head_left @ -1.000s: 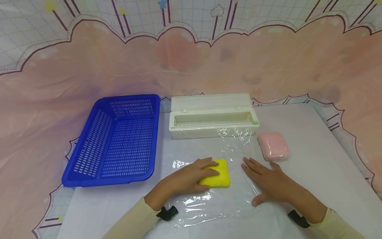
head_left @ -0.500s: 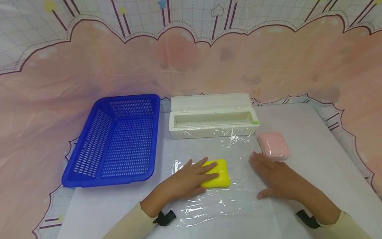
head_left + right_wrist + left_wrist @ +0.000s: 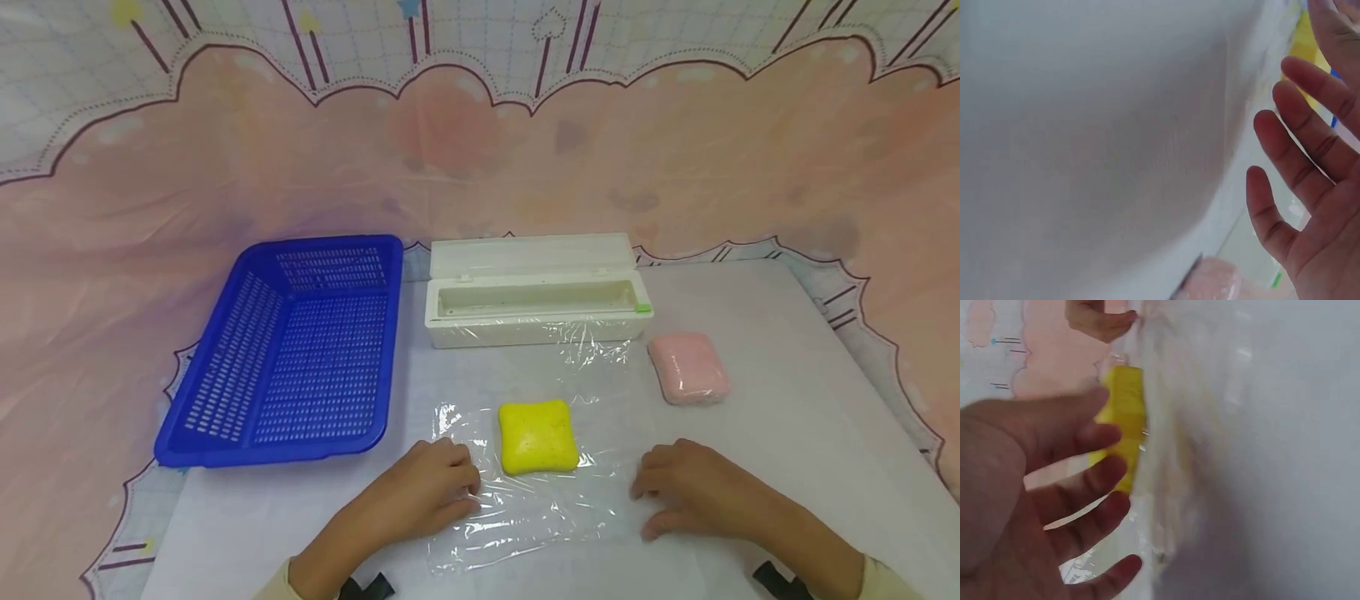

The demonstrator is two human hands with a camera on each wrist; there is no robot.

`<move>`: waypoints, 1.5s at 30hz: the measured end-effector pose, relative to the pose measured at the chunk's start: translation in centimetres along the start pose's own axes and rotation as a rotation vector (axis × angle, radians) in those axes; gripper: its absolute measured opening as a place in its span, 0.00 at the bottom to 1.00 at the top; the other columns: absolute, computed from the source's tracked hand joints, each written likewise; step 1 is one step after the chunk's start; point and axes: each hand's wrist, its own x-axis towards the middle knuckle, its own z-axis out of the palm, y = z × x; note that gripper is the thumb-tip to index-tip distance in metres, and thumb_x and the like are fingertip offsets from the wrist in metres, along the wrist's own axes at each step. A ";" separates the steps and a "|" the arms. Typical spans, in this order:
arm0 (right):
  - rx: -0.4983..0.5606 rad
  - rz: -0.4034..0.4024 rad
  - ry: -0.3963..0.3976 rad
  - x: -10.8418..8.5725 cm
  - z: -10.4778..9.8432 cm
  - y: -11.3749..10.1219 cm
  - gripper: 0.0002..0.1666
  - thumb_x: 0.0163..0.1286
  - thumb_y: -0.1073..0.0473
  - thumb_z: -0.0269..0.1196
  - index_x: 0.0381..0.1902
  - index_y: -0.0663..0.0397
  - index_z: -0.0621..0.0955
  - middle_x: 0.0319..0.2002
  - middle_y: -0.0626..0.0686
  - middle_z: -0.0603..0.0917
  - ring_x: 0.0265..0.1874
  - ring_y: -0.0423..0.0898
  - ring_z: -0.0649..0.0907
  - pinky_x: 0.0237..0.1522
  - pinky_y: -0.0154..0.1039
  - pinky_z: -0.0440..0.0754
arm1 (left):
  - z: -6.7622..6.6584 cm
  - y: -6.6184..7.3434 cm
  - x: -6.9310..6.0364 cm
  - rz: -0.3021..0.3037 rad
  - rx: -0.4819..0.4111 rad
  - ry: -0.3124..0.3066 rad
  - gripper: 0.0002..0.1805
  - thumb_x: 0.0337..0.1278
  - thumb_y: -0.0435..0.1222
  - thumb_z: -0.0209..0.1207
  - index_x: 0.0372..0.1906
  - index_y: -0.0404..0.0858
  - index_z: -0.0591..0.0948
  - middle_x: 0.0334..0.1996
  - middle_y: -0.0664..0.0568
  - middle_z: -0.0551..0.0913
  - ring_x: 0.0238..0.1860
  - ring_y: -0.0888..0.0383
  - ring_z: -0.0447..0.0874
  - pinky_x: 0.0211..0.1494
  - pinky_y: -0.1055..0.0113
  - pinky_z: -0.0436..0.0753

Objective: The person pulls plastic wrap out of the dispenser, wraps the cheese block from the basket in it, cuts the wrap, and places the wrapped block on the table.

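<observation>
A yellow pillow-shaped block [image 3: 538, 437] lies on a sheet of clear cling film [image 3: 540, 517] on the white table. At the film's left edge, my left hand [image 3: 423, 492] hovers with loosely bent fingers. Its fingers show spread with nothing between them in the left wrist view, and the yellow block [image 3: 1127, 419] is beyond them. My right hand [image 3: 693, 487] is by the film's right edge, its fingers relaxed and apart in the right wrist view. Whether either hand touches the film is unclear.
Behind the block stands a white cling film dispenser [image 3: 540, 333] with its lid up, film running out over its front. A pink block [image 3: 687, 368] in shiny film lies to the right. On the left is a blue perforated basket [image 3: 390, 333]. A patterned cloth [image 3: 480, 167] hangs behind.
My left hand has come off the yellow block and drawn back toward the lower left. My right hand moved right from the film, then back toward me. The block stays put.
</observation>
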 end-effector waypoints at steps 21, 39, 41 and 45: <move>0.078 -0.084 0.020 0.1 0.8 0.0 0.03 0.67 0.48 0.71 0.36 0.31 0.86 0.36 0.29 0.82 0.37 0.31 0.78 0.40 0.32 0.80 | 1.6 -1.3 -2.3 0.074 -0.072 -0.018 0.06 0.55 0.49 0.71 0.30 0.59 0.84 0.39 0.68 0.75 0.45 0.68 0.70 0.60 0.60 0.72; 0.071 0.009 0.231 0.1 -0.6 -0.3 0.17 0.55 0.59 0.78 0.33 0.30 0.83 0.33 0.25 0.78 0.32 0.28 0.76 0.36 0.28 0.75 | 0.0 -1.7 -2.6 0.158 -0.084 0.320 0.10 0.52 0.39 0.75 0.31 0.53 0.82 0.35 0.66 0.77 0.39 0.68 0.75 0.45 0.71 0.75; 0.076 0.032 0.231 0.3 -0.7 -0.3 0.17 0.56 0.59 0.77 0.34 0.29 0.83 0.33 0.25 0.79 0.32 0.28 0.75 0.35 0.28 0.74 | -0.1 -1.7 -2.5 0.140 -0.095 0.333 0.09 0.53 0.38 0.74 0.32 0.52 0.83 0.35 0.66 0.77 0.39 0.67 0.74 0.45 0.73 0.75; 0.077 0.081 0.239 0.6 -1.0 -0.1 0.17 0.57 0.58 0.77 0.34 0.28 0.83 0.34 0.25 0.80 0.32 0.27 0.74 0.34 0.27 0.74 | -0.2 -1.6 -2.3 0.084 -0.125 0.343 0.08 0.55 0.37 0.73 0.32 0.50 0.82 0.35 0.66 0.76 0.39 0.67 0.74 0.45 0.74 0.77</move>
